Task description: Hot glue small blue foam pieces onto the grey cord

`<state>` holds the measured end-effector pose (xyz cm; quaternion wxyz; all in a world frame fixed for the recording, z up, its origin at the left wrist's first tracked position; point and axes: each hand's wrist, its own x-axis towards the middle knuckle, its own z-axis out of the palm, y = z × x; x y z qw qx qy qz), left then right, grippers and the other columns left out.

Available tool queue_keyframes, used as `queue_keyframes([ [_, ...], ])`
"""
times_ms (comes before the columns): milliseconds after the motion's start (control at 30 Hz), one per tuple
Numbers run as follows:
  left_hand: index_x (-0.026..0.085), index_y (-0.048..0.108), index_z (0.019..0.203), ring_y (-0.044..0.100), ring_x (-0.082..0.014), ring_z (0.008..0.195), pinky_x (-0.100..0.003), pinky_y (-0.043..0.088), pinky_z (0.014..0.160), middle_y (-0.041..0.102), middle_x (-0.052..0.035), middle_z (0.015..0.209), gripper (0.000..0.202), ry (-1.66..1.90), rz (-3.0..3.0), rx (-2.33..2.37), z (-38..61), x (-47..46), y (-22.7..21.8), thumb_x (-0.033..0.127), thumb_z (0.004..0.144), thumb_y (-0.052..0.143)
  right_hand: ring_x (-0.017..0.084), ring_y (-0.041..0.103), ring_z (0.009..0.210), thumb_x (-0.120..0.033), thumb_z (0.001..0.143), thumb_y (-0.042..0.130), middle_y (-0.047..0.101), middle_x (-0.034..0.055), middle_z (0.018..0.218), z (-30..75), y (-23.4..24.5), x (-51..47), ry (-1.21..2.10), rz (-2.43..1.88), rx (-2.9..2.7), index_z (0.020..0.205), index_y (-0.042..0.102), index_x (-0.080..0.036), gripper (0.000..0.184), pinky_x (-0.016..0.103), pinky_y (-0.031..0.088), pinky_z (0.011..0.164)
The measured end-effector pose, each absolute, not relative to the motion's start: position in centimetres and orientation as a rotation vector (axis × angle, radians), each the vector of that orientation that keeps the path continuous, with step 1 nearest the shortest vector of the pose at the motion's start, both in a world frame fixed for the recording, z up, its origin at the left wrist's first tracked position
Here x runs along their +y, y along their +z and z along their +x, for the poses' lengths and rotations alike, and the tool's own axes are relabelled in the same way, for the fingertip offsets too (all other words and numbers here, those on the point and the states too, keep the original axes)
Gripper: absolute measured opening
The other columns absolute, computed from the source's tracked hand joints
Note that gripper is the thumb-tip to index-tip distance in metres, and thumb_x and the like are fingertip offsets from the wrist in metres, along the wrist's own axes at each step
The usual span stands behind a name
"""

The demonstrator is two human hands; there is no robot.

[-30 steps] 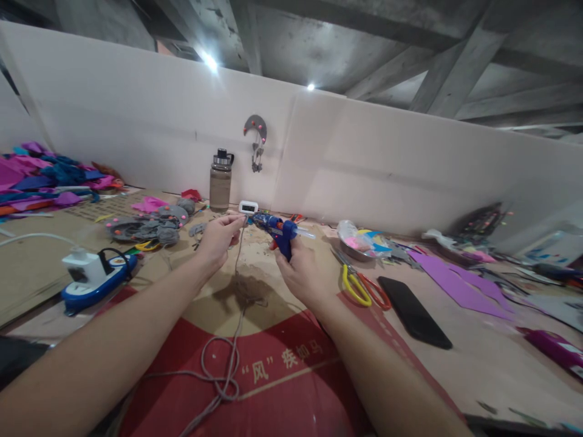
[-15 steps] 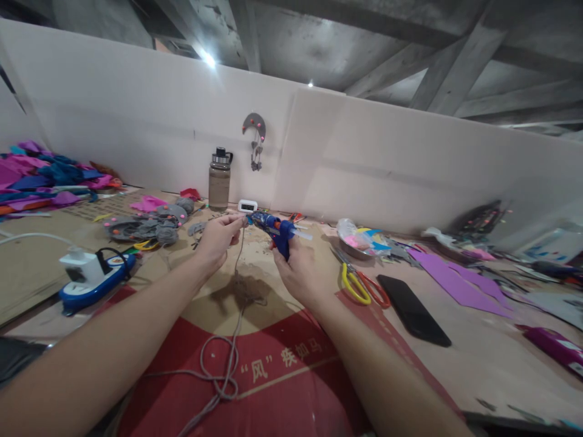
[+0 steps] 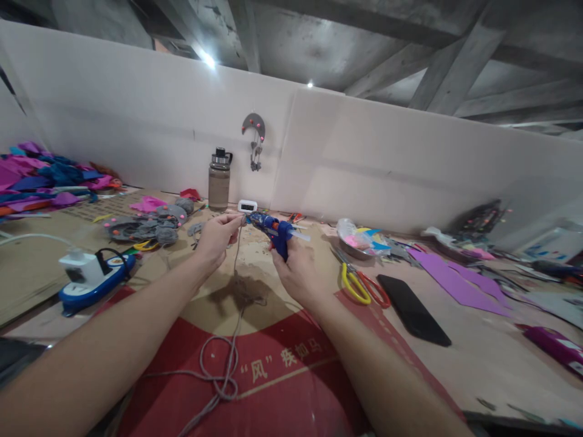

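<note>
In the head view, with directions taken from the blue glue gun [image 3: 276, 229] at the centre, the right hand [image 3: 294, 264] is wrapped firmly round its handle and a translucent glue stick [image 3: 300, 235] juts from its rear. The left hand [image 3: 216, 240] is just beside the nozzle, thumb and fingers pinched together on the upper end of the grey cord [image 3: 235, 337], which trails down and loops toward seven o'clock. At ten o'clock a lidded bottle [image 3: 219, 185] stands upright, brownish throughout; whether the tint belongs to plastic or liquid is unclear. Near three o'clock a metal bowl [image 3: 357, 250] holds pink, yellow and blue pieces with clear plastic, the blue ones poking over its rim. Farther along three o'clock, a shallow dish [image 3: 449, 252] has whitish and pink material in it, blurred. Beyond that, a pale translucent container [image 3: 553, 243] is smeared; its contents cannot be made out. The fingers hide the cord's tip, and contact between nozzle and cord cannot be told. At eleven o'clock, the display of a small white device [image 3: 247, 206] is too small to read. Both forearms run off the bottom edge, and the purple object [image 3: 553, 349] toward four o'clock is cut off at the right.
</note>
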<state>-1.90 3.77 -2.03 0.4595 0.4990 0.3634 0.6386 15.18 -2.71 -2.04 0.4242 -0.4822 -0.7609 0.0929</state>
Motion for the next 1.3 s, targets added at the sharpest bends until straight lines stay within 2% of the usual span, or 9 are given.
queue_keyframes([
  [500, 0.012, 0.062, 0.066, 0.030, -0.0041, 0.040, -0.019, 0.019, 0.038, 0.042, 0.0040, 0.048, 0.024, 1.568, 1.230, 0.931, -1.8, 3.6, -1.7, 0.034, 0.061, 0.070, 0.019, 0.055, 0.079, -0.024, 0.082, 0.040, 0.060, 0.0069, 0.087, 15.2, -2.1, -2.6, 0.262, -1.191, -1.884, 0.093, 0.050, -0.020, 0.015, 0.031, 0.043, 0.072],
  [733, 0.012, 0.060, 0.069, 0.037, -0.0038, 0.042, -0.017, 0.024, 0.038, 0.048, 0.0032, 0.052, 0.023, 1.623, 1.074, 0.869, -2.7, 4.1, -1.5, 0.028, 0.057, 0.072, 0.013, 0.053, 0.060, -0.019, 0.075, 0.040, 0.060, 0.0021, 0.080, 15.9, -2.0, -1.6, 0.489, -1.121, -1.670, 0.091, 0.050, -0.020, 0.019, 0.025, 0.044, 0.058],
  [833, 0.012, 0.059, 0.069, 0.039, -0.0036, 0.043, -0.016, 0.026, 0.038, 0.049, 0.0034, 0.054, 0.023, 1.665, 1.012, 0.864, -3.1, 4.4, -1.3, 0.025, 0.055, 0.073, 0.013, 0.053, 0.058, -0.020, 0.073, 0.041, 0.058, -0.0004, 0.071, 17.0, -2.7, 0.0, 0.572, -1.203, -1.582, 0.089, 0.050, -0.019, 0.018, 0.025, 0.044, 0.055],
  [1000, 0.014, 0.061, 0.071, 0.040, -0.0049, 0.044, -0.017, 0.028, 0.039, 0.049, 0.0029, 0.053, 0.020, 1.663, 1.128, 0.884, -2.6, 4.4, -1.7, 0.027, 0.059, 0.071, 0.018, 0.058, 0.067, -0.026, 0.073, 0.047, 0.061, 0.0045, 0.073, 18.7, -4.3, 2.3, 0.408, -1.657, -1.707, 0.074, 0.053, -0.019, 0.009, 0.027, 0.042, 0.058],
  [1133, 0.016, 0.063, 0.072, 0.041, -0.0071, 0.045, -0.019, 0.030, 0.041, 0.051, 0.0011, 0.055, 0.014, 1.685, 1.427, 0.955, -1.8, 3.6, -1.9, 0.030, 0.067, 0.065, 0.026, 0.059, 0.081, -0.027, 0.069, 0.057, 0.059, 0.0119, 0.077, 19.5, -5.1, 2.3, 0.296, -1.804, -1.720, 0.063, 0.050, -0.018, 0.013, 0.034, 0.042, 0.068],
  [1233, 0.018, 0.065, 0.074, 0.043, -0.0092, 0.048, -0.021, 0.032, 0.045, 0.053, 0.0006, 0.055, 0.014, 1.680, 1.688, 1.078, -1.4, 2.6, -1.8, 0.030, 0.071, 0.061, 0.029, 0.054, 0.096, -0.029, 0.069, 0.057, 0.057, 0.0161, 0.089, 19.3, -4.6, 1.6, 0.070, -1.773, -1.658, 0.068, 0.049, -0.017, 0.014, 0.040, 0.040, 0.079],
  [1300, 0.018, 0.067, 0.074, 0.045, -0.0105, 0.052, -0.022, 0.033, 0.049, 0.058, -0.0009, 0.061, 0.012, 1.700, 1.811, 1.157, -1.1, 2.0, -1.6, 0.028, 0.070, 0.062, 0.025, 0.055, 0.091, -0.031, 0.075, 0.051, 0.057, 0.0125, 0.088, 18.5, -3.8, 0.9, 0.083, -1.608, -1.648, 0.075, 0.048, -0.018, 0.014, 0.039, 0.041, 0.079],
])
